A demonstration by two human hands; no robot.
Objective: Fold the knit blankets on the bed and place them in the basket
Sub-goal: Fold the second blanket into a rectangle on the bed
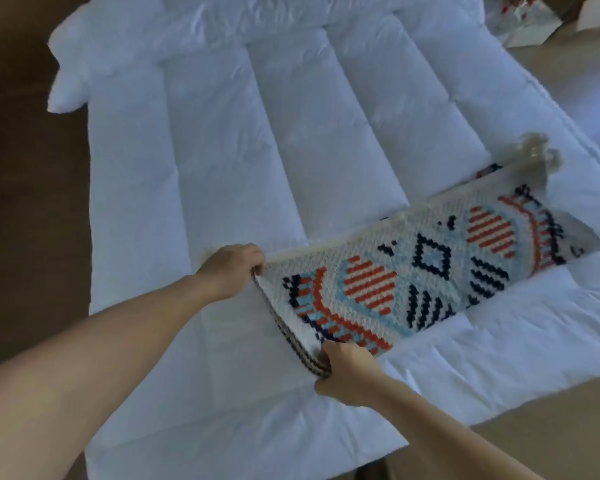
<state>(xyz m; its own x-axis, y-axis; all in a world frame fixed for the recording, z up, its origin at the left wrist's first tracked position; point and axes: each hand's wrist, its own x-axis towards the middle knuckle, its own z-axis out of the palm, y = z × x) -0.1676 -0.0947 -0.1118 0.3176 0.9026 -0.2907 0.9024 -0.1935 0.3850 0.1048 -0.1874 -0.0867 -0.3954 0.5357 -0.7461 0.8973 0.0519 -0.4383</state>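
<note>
A knit blanket (426, 265), cream with red, light-blue and navy patterns, lies folded into a long strip across the right part of the white bed (257, 150). Cream tassels show at its far right end. My left hand (231, 270) grips the strip's near-left end at its far corner. My right hand (347, 372) grips the same end at its near corner, where the stacked layers show. That end is lifted a little off the quilt. No basket is in view.
The white quilted cover spans most of the view, with a rumpled pillow (73, 77) at the far left corner. Brown floor borders the bed left and right. White boxes (534, 22) sit on the floor at the top right.
</note>
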